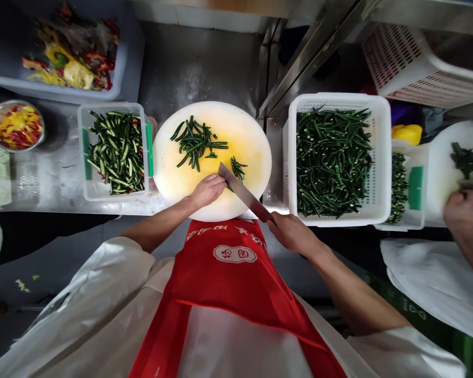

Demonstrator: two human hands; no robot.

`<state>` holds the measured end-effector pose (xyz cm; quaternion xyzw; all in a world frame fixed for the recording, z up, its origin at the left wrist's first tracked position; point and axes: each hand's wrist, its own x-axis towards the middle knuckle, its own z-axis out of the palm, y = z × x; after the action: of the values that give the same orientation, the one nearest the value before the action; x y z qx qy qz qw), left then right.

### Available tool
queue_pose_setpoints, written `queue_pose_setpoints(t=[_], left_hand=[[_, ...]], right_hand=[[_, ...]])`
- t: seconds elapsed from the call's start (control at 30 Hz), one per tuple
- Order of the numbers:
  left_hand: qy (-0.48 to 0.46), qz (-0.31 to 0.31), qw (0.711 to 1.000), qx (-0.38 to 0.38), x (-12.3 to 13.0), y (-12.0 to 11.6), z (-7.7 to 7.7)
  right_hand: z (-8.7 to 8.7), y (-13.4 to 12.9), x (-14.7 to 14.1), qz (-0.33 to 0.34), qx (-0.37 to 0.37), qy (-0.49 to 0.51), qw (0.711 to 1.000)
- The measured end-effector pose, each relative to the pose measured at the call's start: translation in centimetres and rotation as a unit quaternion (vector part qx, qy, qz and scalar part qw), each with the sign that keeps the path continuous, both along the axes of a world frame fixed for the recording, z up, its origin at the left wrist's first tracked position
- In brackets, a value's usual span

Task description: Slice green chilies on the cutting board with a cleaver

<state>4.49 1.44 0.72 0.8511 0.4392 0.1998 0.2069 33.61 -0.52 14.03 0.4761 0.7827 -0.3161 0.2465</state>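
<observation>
My right hand (pixel 294 232) is wrapped round the handle of a broad kitchen knife (pixel 244 195), its blade slanting up and left over a round white cutting board (pixel 163 157). My left hand (pixel 208 190) rests on the board with its fingers curled down against the blade. A bit of green chili pepper shows by its fingertips, mostly hidden by hand and knife. Right of the blade lies a small bunch of cut green chili (pixel 238 168). Farther back on the board is a loose pile of long dark green chilies (pixel 197 142).
Left of the board stands a clear box (pixel 112 198) of cut green chilies, then a metal bowl (pixel 42 137) of red and yellow strips. A grey bin (pixel 131 63) holds pepper scraps. On the right are a white basket (pixel 384 157) of chilies and a co-worker's hand (pixel 467 210).
</observation>
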Motion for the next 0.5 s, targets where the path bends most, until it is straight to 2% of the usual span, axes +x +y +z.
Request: queue_pose_setpoints(t=[0.1,0.2,0.33,0.5], left_hand=[[-0.002,-0.005,1.000,-0.007,-0.2,0.0,-0.1],[0.005,0.003,1.000,-0.004,-0.6,-0.1,0.0],[0.026,0.033,0.999,0.000,-1.1,-0.3,0.1],[0.013,0.043,0.999,-0.001,-1.1,-0.3,0.0]], right_hand=[[-2.4,0.2,-1.6,-0.009,0.021,0.004,1.000],[-3.0,0.3,-1.7,-0.022,0.032,0.027,0.999],[-1.3,-0.2,-0.4,-0.027,0.034,0.032,0.999],[1.0,-0.6,0.6,-0.021,0.000,0.049,0.999]])
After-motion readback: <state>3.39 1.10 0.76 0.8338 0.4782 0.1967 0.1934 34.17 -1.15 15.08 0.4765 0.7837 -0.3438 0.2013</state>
